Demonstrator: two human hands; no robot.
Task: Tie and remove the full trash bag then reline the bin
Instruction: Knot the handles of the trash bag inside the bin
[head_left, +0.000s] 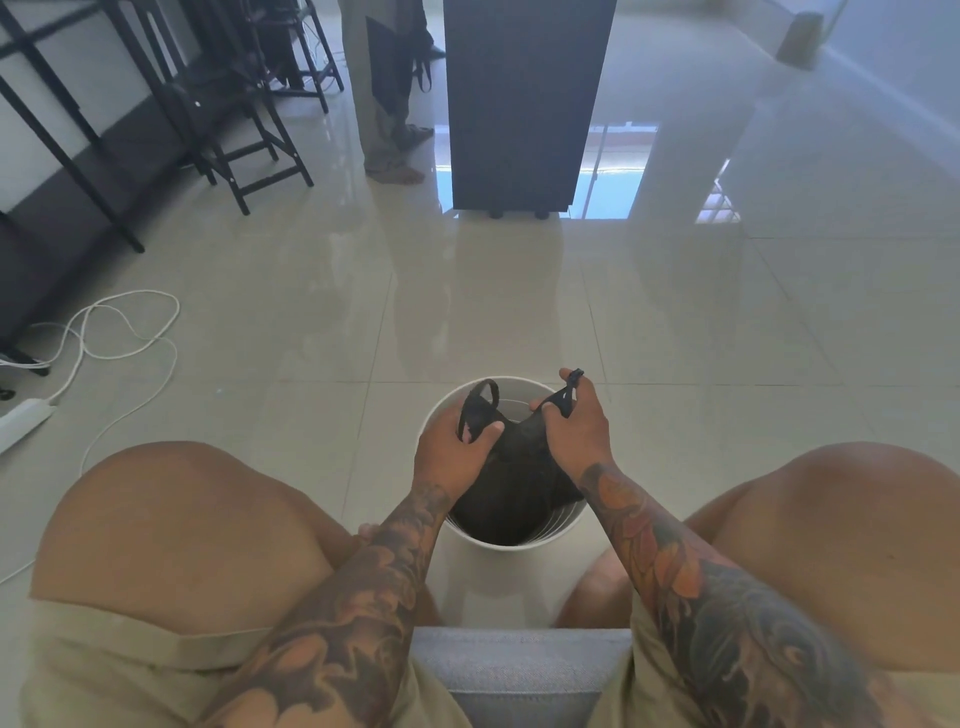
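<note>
While the black plastic trash bag sits inside the round white bin, left hand and right hand each pinch a handle loop; thin plastic could tear under hard pulling.

I cannot find any words, numbers, labels or signs to read here. My arms have tattoo pictures on them, but no letters that I can make out.
</note>
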